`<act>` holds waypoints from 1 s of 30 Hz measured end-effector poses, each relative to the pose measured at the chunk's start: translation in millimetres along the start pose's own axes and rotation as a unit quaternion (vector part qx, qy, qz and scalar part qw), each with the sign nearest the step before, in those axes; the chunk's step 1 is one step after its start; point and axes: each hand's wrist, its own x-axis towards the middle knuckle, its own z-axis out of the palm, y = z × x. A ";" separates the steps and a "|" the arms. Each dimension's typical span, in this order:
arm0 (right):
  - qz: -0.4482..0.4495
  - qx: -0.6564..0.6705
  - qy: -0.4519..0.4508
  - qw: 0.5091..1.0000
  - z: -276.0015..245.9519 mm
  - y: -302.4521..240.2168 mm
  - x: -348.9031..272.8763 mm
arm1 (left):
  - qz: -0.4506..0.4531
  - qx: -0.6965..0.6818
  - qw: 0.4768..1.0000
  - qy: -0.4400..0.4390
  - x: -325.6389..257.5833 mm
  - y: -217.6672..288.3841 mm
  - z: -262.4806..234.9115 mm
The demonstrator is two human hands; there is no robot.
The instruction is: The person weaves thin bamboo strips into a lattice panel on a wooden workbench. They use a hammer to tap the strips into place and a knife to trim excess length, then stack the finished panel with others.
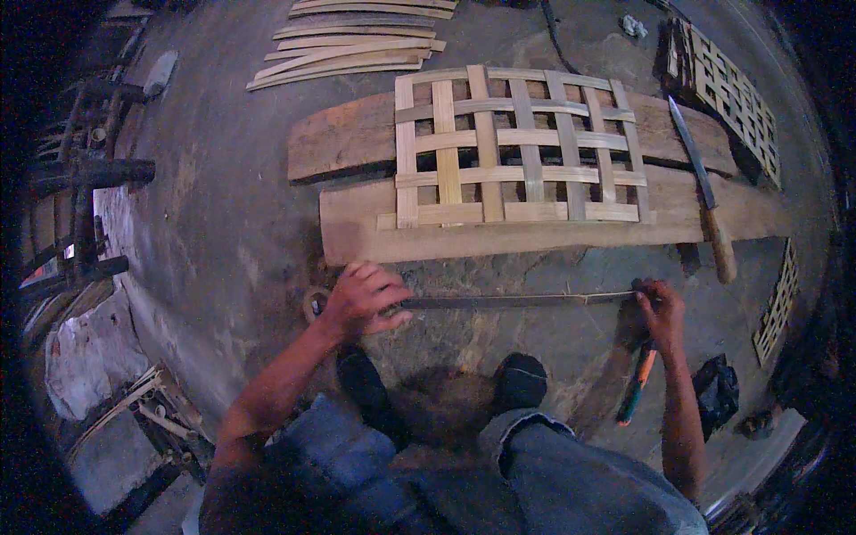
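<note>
A long, narrow bamboo strip [522,301] stretches sideways low over the floor, between my two hands. Around its left end, the fingers of my left hand [364,299] are loosely curled, with the strip passing in among them. My right hand [660,312] pinches the other end between thumb and fingers. Just below the right hand shows an orange and green tool handle [637,388]; its upper part is hidden by the hand. Beyond the strip, a woven lattice panel [522,138] of flat bamboo slats lies across two wooden planks [348,223].
A long knife [700,174] with a wooden handle rests across the planks' right end. Loose bamboo slats [352,53] lie at the far left. More lattice panels [736,94] stand at the right. A black plastic bag [716,392] sits beside my right forearm. A wooden frame [85,178] is at the left.
</note>
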 end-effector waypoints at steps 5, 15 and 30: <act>-0.231 -0.081 0.137 0.960 50.1 -125.0 9.4 | -0.080 0.032 0.987 0.139 48.7 -7.6 -13.2; -0.365 -0.075 0.115 0.921 159.5 -244.2 76.0 | -0.088 -0.004 0.990 0.108 95.7 -21.7 -6.1; -0.324 -0.074 0.131 0.934 178.3 -246.5 76.2 | -0.098 -0.054 0.985 0.132 95.2 -22.7 2.5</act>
